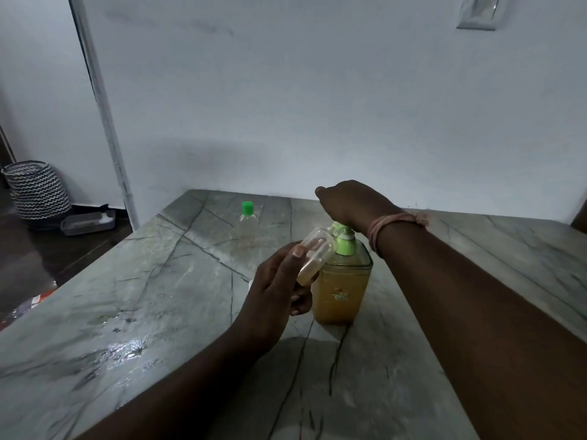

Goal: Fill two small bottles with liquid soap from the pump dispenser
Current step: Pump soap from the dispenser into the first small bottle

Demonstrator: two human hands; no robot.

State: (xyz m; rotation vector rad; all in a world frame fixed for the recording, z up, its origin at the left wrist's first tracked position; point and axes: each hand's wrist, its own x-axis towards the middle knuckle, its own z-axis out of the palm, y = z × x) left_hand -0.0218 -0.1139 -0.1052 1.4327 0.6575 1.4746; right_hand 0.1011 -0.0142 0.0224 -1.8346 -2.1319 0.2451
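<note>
— On the grey marble desk (133, 312), near its middle, what stands there?

— The pump dispenser (344, 281), a clear square bottle about three-quarters full of amber liquid soap, with a green pump on top. It stands upright.

— And the right hand (352, 204)?

— It rests on the pump head from above, wrist bent, fingers curled downward over the green top. A pink thread band (394, 223) circles the wrist.

— The left hand (279, 293)?

— It pinches a small clear bottle (316, 260) between thumb and fingers, tilted, its open mouth up against the pump's nozzle. A little amber soap sits in the lower end of that bottle.

— Where is the second one?

— The capped small bottle (247, 222) stands upright farther back on the desk, to the left, well apart from the dispenser, with a green cap on. Whether it holds any soap I cannot tell.

— Anything off the desk?

— A black-and-white zigzag basket (38, 188) and a grey tray (89, 222) on the floor at left.
</note>
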